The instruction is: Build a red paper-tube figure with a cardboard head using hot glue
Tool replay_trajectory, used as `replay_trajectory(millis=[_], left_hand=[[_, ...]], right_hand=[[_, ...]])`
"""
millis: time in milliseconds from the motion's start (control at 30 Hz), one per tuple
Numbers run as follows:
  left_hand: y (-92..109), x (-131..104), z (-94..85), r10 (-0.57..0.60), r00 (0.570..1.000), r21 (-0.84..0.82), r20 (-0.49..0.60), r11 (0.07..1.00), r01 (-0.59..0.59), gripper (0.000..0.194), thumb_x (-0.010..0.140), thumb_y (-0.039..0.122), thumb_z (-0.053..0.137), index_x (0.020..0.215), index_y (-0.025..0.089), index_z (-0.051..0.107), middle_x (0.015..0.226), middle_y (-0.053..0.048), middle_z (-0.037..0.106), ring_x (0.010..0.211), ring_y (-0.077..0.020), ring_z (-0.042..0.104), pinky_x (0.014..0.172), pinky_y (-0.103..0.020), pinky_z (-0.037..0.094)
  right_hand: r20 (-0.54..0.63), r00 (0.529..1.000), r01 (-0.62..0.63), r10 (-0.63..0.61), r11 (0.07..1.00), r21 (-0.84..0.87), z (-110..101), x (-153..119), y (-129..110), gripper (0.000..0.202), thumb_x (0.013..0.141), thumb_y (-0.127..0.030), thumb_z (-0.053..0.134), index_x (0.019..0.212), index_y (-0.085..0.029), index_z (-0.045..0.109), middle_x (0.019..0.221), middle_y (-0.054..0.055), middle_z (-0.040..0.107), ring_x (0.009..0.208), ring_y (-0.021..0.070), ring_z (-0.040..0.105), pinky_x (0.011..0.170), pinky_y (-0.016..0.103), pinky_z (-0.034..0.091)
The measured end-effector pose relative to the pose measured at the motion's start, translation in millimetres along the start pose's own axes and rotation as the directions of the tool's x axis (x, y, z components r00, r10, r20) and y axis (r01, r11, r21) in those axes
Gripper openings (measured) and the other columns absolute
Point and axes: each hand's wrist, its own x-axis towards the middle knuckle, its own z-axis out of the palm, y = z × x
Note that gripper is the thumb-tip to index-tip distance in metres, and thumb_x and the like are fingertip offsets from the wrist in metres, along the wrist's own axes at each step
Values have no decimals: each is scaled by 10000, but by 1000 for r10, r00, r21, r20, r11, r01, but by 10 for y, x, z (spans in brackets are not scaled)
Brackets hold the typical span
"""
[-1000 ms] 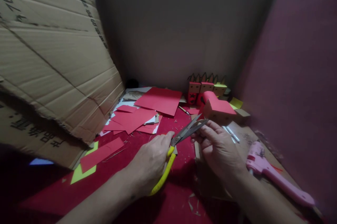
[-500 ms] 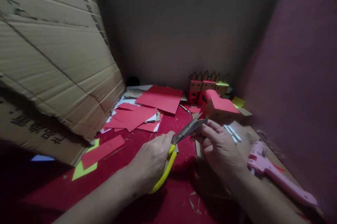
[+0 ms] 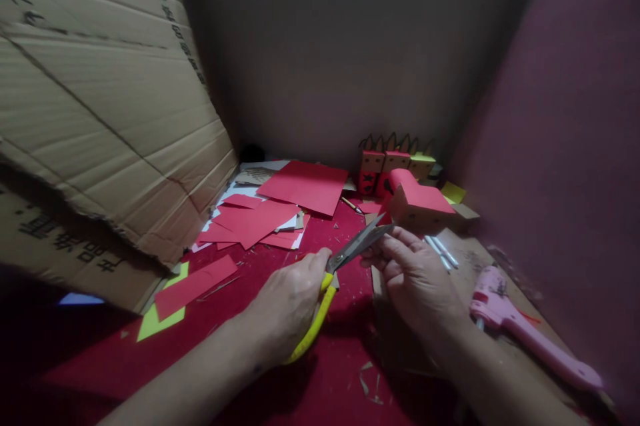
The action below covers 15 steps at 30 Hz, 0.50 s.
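Observation:
My left hand (image 3: 293, 299) is closed round the yellow handles of a pair of scissors (image 3: 353, 249). Their metal blades point up and to the right, slightly parted, with the tips by the fingers of my right hand (image 3: 413, 269). Those fingers pinch what looks like a small piece of cardboard at the blades, mostly hidden by them. Just behind the tips stands a cardboard box shape with a red paper top (image 3: 425, 199). Thin cardboard offcuts (image 3: 371, 386) lie on the red tabletop (image 3: 340, 353) below the hands.
Red paper sheets (image 3: 305, 186) are piled at the back left, near a pen (image 3: 351, 206). A red strip (image 3: 197, 286) overlaps yellow paper (image 3: 160, 329). Right of my hand are glue sticks (image 3: 441, 253) and a pink glue gun (image 3: 535, 333). Small box figures (image 3: 397, 163) stand behind; a large carton (image 3: 100, 93) rises left.
Very little differs. Both hands and the scissors keep almost the same place, with the blades shifted only slightly.

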Motion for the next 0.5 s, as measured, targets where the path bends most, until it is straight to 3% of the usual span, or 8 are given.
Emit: replay_trajectory(millis=[233, 500], left_hand=[[-74, -17, 78, 10, 999, -18, -32, 1000, -11, 245, 900, 219, 345, 1085, 142, 486, 877, -88, 597, 784, -211, 599, 706, -378, 510], [-51, -4, 49, -7, 1000, -13, 7, 1000, 7, 235, 888, 192, 346, 1074, 150, 482, 868, -81, 594, 761, -207, 606, 695, -375, 508]], right_hand=[[-5, 1000, -9, 9, 1000, 10, 1, 2, -3, 65, 641, -163, 737, 688, -161, 693, 685, -1, 655, 550, 98, 554, 543, 239, 475], [-14, 1000, -14, 14, 1000, 7, 21, 0, -15, 83, 631, -167, 739, 701, -161, 694, 684, -5, 645, 554, 108, 550, 583, 274, 493]])
